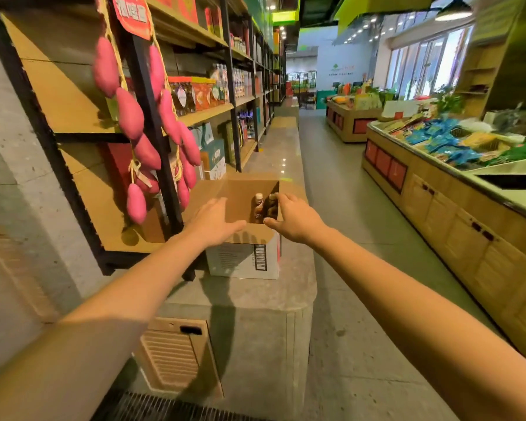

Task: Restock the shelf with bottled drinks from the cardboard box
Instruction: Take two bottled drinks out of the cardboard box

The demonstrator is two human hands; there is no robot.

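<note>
Over the brown cardboard box [240, 205], both open hands [214, 220] hover.

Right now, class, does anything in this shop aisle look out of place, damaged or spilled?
Nothing stands out. The cardboard box sits squarely on the stone ledge, flaps open, with bottles upright inside. The left hand and right hand reach for it. No spill shows.

Bright window daylight, soft blur, warped edges.
</note>
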